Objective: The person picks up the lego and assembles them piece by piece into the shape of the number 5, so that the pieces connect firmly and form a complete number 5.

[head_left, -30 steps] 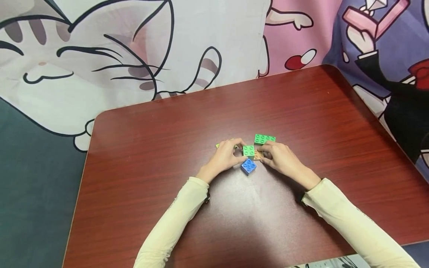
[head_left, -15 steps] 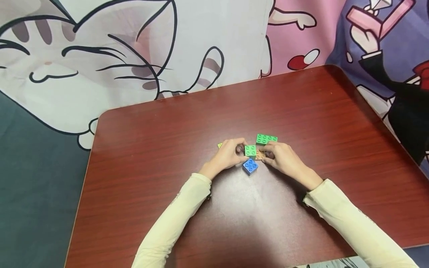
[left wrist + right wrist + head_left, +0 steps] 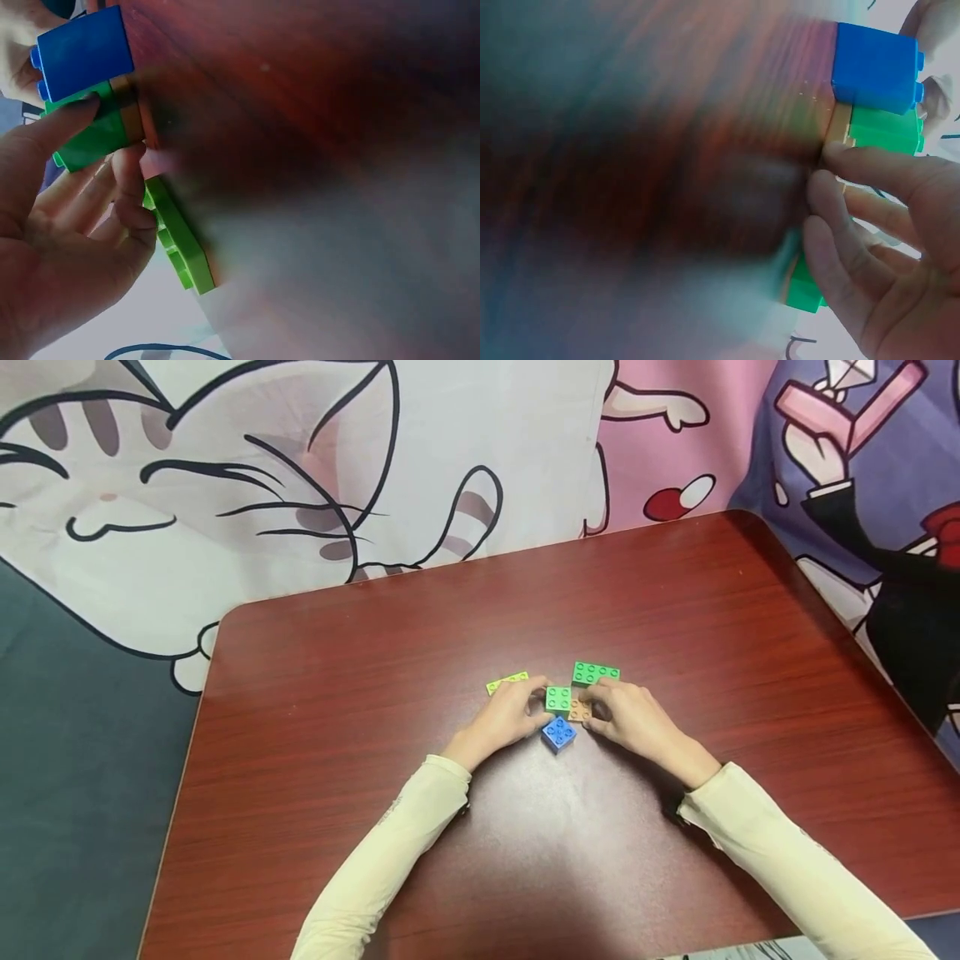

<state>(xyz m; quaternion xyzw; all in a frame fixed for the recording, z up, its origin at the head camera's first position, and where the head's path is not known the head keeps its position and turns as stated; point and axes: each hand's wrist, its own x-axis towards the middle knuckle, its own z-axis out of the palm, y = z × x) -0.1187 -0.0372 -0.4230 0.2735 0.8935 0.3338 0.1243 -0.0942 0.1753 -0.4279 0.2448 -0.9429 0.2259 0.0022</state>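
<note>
Near the table's middle, a green square brick (image 3: 558, 697) sits on the left part of a flat orange brick (image 3: 579, 711). My left hand (image 3: 504, 714) holds the green brick between thumb and fingers; in the left wrist view the thumb (image 3: 64, 124) lies against its side. From the right, my right hand (image 3: 637, 718) pinches the orange brick at its free end, and its fingertips (image 3: 836, 156) are low by the tabletop. A blue square brick (image 3: 558, 734) stands turned at an angle just in front of the green one. Part of the orange brick is hidden by fingers.
A longer green brick (image 3: 596, 673) lies behind my right hand. Behind my left hand is a thin lime-green brick (image 3: 507, 682), partly covered. All stand on a reddish-brown table (image 3: 360, 693), with a cartoon-printed cloth (image 3: 525, 452) hanging behind its far edge.
My left hand has shifted very slightly toward me, showing more of the lime-green brick. Both hands keep their hold on the green and orange bricks; the view has moved a little.
</note>
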